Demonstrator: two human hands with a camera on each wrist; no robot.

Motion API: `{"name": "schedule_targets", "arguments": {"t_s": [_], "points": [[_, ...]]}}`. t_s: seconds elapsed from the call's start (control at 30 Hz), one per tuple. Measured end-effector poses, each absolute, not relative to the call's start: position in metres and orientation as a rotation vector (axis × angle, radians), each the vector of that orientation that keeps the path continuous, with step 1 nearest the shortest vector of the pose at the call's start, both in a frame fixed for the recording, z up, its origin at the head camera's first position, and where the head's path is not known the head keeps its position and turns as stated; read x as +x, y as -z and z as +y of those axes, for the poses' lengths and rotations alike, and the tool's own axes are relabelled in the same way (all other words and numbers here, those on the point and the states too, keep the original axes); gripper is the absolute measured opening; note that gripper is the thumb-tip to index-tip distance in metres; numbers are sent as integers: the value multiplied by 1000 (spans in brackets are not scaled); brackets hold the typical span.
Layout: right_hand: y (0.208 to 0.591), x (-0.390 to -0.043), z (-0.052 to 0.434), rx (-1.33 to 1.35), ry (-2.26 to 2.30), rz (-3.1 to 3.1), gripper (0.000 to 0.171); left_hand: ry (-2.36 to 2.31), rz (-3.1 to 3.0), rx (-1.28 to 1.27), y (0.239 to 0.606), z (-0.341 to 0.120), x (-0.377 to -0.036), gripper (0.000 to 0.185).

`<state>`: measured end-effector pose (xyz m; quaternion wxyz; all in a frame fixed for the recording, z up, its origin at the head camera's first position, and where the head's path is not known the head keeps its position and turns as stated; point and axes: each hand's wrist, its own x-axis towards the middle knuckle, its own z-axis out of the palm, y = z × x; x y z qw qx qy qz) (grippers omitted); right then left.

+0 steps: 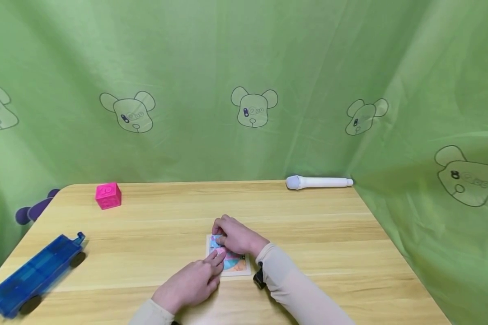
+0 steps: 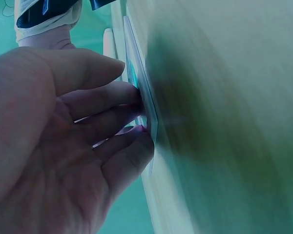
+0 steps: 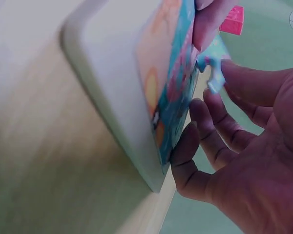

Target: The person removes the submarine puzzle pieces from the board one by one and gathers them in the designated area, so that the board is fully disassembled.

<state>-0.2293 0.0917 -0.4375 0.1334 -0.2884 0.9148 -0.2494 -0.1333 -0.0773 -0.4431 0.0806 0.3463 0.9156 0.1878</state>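
A small jigsaw puzzle in a white-edged tray [image 1: 236, 273] lies flat on the table, its picture in pink, blue and orange. My left hand [image 1: 193, 280] reaches in from the near left, and its fingertips rest on the puzzle's left part. In the left wrist view the thumb of that hand [image 2: 53, 122] is held off the tray edge [image 2: 147, 97]. Over the far side is my right hand [image 1: 237, 237]. The right wrist view shows it pinching a light-blue puzzle piece [image 3: 216, 75], raised off the tray, while other fingertips touch the puzzle's edge.
A blue toy wagon [image 1: 34, 275] stands at the table's left. Farther back is a pink cube [image 1: 108, 196]. A white toy microphone [image 1: 319, 182] lies along the back edge, right of centre. Something purple [image 1: 36, 210] sticks out past the left edge. A green curtain [image 1: 195, 90] hangs behind.
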Motion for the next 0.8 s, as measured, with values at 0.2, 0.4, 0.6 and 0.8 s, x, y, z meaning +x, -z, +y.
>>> {"name": "schedule_targets", "arguments": {"t_s": [0.2, 0.4, 0.6, 0.8], "points": [[436, -230, 93, -855, 846, 2600, 4, -577, 2731, 1038, 442, -78, -132, 40], [433, -232, 100, -813, 963, 2599, 5, -584, 2726, 1034, 443, -78, -132, 40], [426, -247, 128, -805, 1043, 2625, 11, -617, 2728, 1001, 444, -77, -131, 41], [414, -261, 171, -712, 1187, 2595, 13, -629, 2723, 993, 444, -78, -131, 42]]}}
